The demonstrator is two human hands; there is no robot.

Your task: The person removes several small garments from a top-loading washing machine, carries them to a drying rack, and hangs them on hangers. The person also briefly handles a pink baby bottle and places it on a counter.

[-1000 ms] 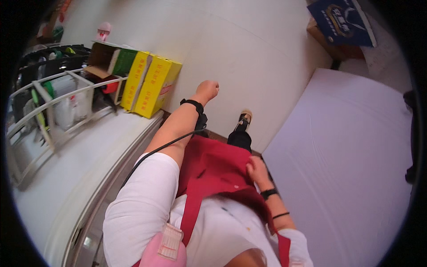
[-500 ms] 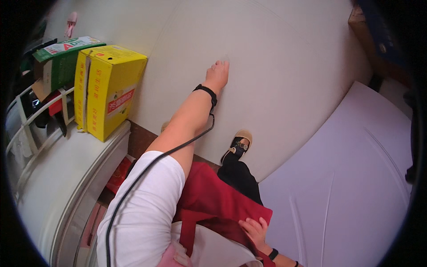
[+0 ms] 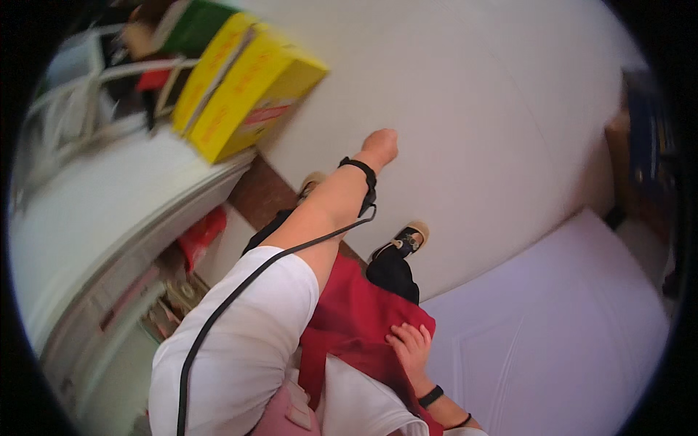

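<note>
The left hand [image 3: 379, 145] is stretched out ahead over the pale floor [image 3: 472, 109], fingers curled into a loose fist with nothing in it, a black wristband [image 3: 361, 174] on the arm and a black cable [image 3: 240, 298] running back along the white sleeve. Nearest to it, up and to the left, two yellow boxes [image 3: 240, 87] stand side by side on a white counter [image 3: 94, 211], long and narrow, with red print on their faces (too blurred to make out); a green box [image 3: 200, 25] lies just behind them, beside a white wire rack [image 3: 80, 87]. The right hand [image 3: 411, 347] lies flat, fingers spread, on a red apron [image 3: 356, 320], pressing the cloth rather than gripping it. Below the counter's edge sits a red packet [image 3: 200, 232] on a lower shelf. A white panel [image 3: 552, 327] fills the lower right, and a dark blue box [image 3: 647, 138] shows blurred at the far right rim.
</note>
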